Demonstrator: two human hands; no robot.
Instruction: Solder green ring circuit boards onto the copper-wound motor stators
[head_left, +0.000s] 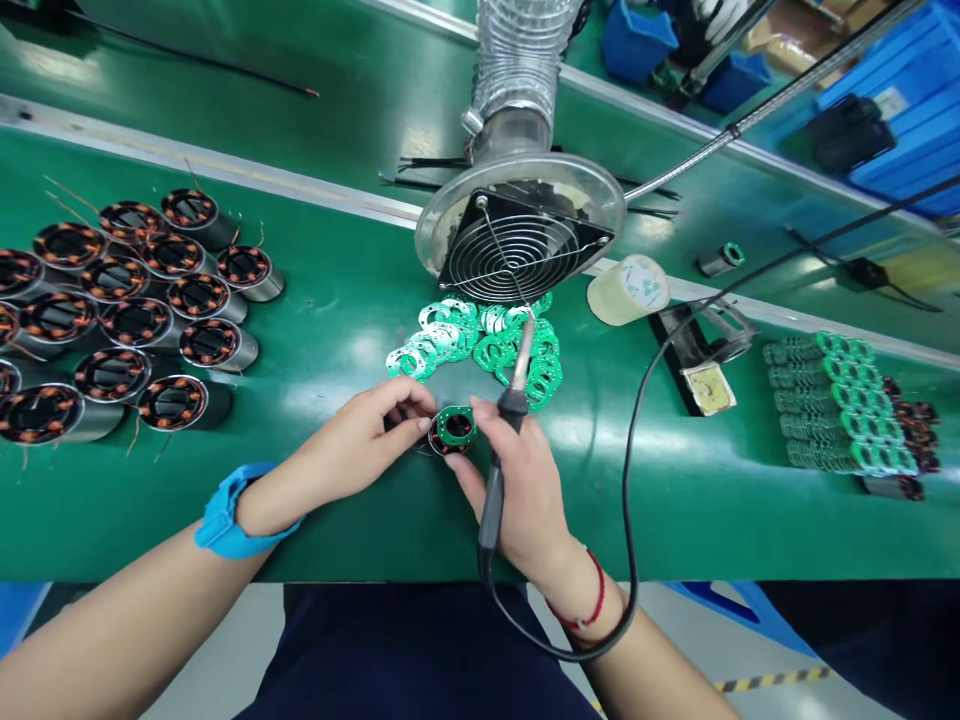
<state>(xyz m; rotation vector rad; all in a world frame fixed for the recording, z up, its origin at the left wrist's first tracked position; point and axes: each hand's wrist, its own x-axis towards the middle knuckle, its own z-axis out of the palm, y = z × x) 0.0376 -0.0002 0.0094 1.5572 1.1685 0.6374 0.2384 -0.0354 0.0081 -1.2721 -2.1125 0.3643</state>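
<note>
A small motor stator [453, 431] with a green ring board on top stands on the green bench [330, 330] between both hands. My left hand [360, 440], with a blue wristband, pinches its left side. My right hand [517, 480] touches its right side with the fingertips and also holds a soldering iron [504, 440], tip pointing up and away over a pile of green ring boards [480, 335]. The iron's black cord [634, 470] loops off to the right.
Several copper-wound stators [127, 310] stand at the left. A fume extractor fan [521, 235] with a silver hose hangs over the back. A tape roll [628, 288], an iron stand with sponge [705, 370] and rows of finished stators [840, 410] lie at the right.
</note>
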